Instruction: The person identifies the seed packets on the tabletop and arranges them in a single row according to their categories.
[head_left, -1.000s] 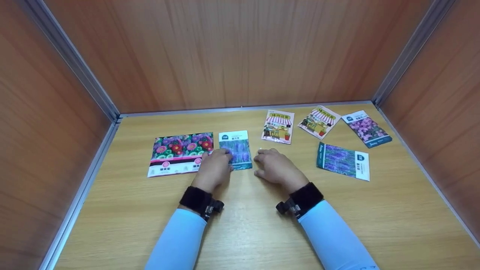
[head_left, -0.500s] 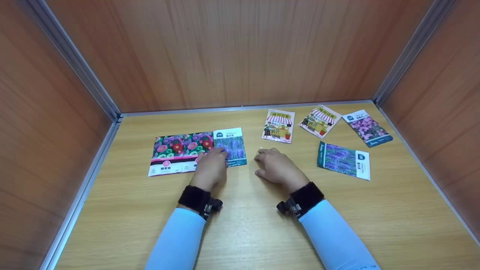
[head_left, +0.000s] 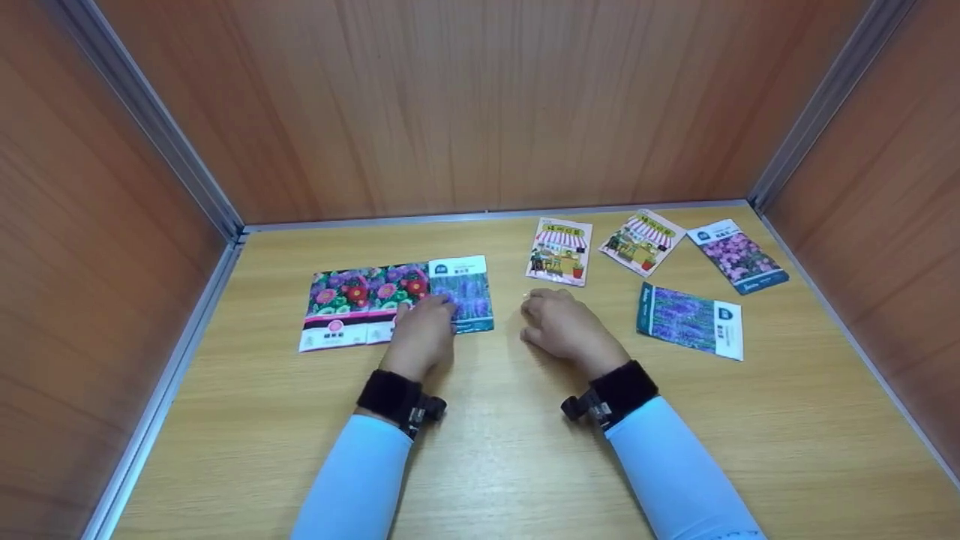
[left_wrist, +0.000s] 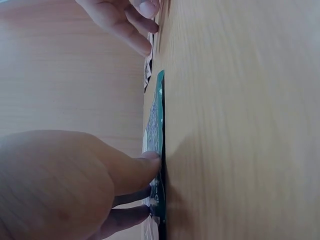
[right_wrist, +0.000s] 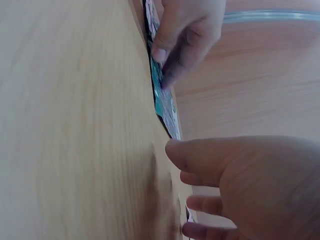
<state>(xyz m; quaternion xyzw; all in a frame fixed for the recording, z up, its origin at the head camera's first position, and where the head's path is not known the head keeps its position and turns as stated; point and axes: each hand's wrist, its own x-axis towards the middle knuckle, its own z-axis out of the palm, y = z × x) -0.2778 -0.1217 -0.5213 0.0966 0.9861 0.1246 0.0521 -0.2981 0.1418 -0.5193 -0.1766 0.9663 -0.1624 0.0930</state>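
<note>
A seed packet with a purple lavender picture (head_left: 471, 296) lies flat beside two packets with red and pink flowers (head_left: 334, 309), their sides lined up in a row. My left hand (head_left: 421, 337) rests thumb and fingertips on the lavender packet's lower left part, partly covering the second red-flower packet. In the left wrist view its thumb (left_wrist: 145, 167) presses at the packet's green bottom edge. To the right, my right hand (head_left: 566, 330) is low over the table, fingers loosely bent and holding nothing. Its thumb and fingers (right_wrist: 200, 155) stand apart in the right wrist view.
Beyond the right hand lie two pink packets with a striped awning, one straight (head_left: 559, 251) and one tilted (head_left: 643, 244). A pink-flower packet (head_left: 738, 256) and a sideways lavender packet (head_left: 690, 321) lie farther right. Wooden panels (head_left: 480, 105) enclose the table's back and sides.
My left hand has slid the lavender packet left and slightly back, up against the red-flower packets, then stayed there. My right hand has shifted slightly right.
</note>
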